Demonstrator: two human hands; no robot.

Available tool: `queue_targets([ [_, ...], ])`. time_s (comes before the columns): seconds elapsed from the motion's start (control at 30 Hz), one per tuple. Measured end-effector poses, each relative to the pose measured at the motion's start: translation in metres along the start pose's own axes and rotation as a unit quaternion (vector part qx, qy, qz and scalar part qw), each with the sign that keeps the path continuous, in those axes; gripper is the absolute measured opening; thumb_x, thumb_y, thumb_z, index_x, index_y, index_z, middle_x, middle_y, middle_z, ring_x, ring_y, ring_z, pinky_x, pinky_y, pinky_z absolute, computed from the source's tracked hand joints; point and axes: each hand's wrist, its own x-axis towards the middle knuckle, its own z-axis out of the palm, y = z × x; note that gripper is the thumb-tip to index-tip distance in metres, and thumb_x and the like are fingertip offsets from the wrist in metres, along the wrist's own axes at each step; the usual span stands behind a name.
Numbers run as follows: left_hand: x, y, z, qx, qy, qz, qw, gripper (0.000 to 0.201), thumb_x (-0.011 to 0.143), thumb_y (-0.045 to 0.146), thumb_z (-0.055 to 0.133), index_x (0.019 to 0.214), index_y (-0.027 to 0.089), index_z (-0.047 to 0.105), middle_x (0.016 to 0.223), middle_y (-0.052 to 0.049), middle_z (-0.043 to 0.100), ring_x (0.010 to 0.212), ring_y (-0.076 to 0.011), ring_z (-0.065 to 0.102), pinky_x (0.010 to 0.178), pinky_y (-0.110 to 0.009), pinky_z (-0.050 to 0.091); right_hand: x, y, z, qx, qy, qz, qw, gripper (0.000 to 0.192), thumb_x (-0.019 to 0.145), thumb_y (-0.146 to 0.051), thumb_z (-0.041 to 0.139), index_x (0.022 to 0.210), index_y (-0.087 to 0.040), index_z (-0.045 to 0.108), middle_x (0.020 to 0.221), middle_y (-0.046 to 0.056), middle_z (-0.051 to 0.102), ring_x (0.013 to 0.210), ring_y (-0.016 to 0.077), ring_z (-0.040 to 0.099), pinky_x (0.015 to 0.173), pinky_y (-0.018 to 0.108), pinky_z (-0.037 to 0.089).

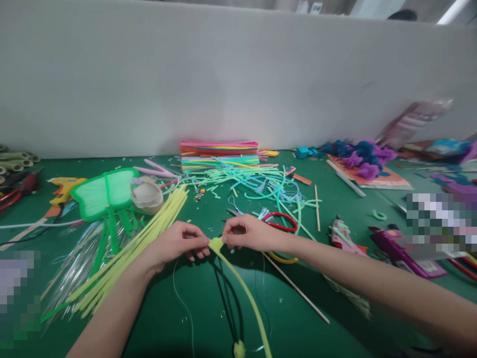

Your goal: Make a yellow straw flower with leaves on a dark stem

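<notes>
A yellow-green pipe cleaner (242, 288) runs from the desk's (335, 328) near edge up to both hands at its middle. The left hand (179, 243) pinches its folded tip between thumb and fingers; the right hand (248, 232) pinches the same tip from the other side. Red-handled scissors (281, 222) lie just beyond the right hand.

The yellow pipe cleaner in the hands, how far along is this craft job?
Done: a green butterfly shape lies finished on the table. In hand: the left hand and right hand pinch the folded tip of a yellow pipe cleaner, barely shaped. Left: a bundle of yellow pipe cleaners and a coloured stack lie unused.
</notes>
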Motion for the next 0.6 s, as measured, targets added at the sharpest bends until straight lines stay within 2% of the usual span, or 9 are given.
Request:
queue_targets([
  [0.2, 0.003, -0.002, 0.003, -0.022, 0.013, 0.025, 0.999, 0.022, 0.075, 0.035, 0.071, 0.074, 0.013, 0.069, 0.066, -0.004, 0.071, 0.057, -0.0110, 0.059, 0.059, -0.022, 0.048, -0.001, -0.005, -0.002, -0.004, 0.005, -0.004, 1.000, 0.018, 0.079, -0.033, 0.062, 0.080, -0.015, 0.065, 0.067, 0.000, 0.064, 0.061, 0.0108, 0.058, 0.054, 0.020, 0.045],
  [0.4, 0.008, -0.004, 0.006, -0.043, 0.021, 0.049, 0.998, 0.019, 0.073, 0.032, 0.074, 0.074, 0.013, 0.071, 0.066, -0.005, 0.072, 0.060, -0.0114, 0.061, 0.063, -0.022, 0.048, -0.006, -0.014, -0.003, -0.050, 0.022, -0.013, 0.998, 0.015, 0.079, -0.030, 0.062, 0.077, -0.016, 0.066, 0.066, 0.000, 0.066, 0.060, 0.0098, 0.056, 0.055, 0.020, 0.040],
  [0.5, 0.008, -0.003, 0.006, -0.068, 0.042, 0.044, 0.996, 0.023, 0.073, 0.035, 0.075, 0.075, 0.012, 0.072, 0.069, -0.007, 0.073, 0.065, -0.0145, 0.065, 0.063, -0.023, 0.050, -0.006, -0.014, -0.005, -0.005, 0.025, 0.017, 1.000, 0.016, 0.080, -0.032, 0.063, 0.079, -0.015, 0.065, 0.069, 0.001, 0.066, 0.063, 0.0115, 0.059, 0.057, 0.022, 0.043],
  [0.6, 0.003, -0.001, 0.003, -0.135, 0.049, 0.017, 0.990, 0.035, 0.077, 0.047, 0.069, 0.082, 0.013, 0.073, 0.084, -0.011, 0.074, 0.075, -0.0196, 0.068, 0.062, -0.025, 0.052, -0.004, -0.013, -0.009, 0.057, 0.030, 0.029, 0.998, 0.023, 0.080, -0.037, 0.064, 0.082, -0.015, 0.063, 0.073, 0.002, 0.066, 0.066, 0.0125, 0.061, 0.061, 0.024, 0.046],
])
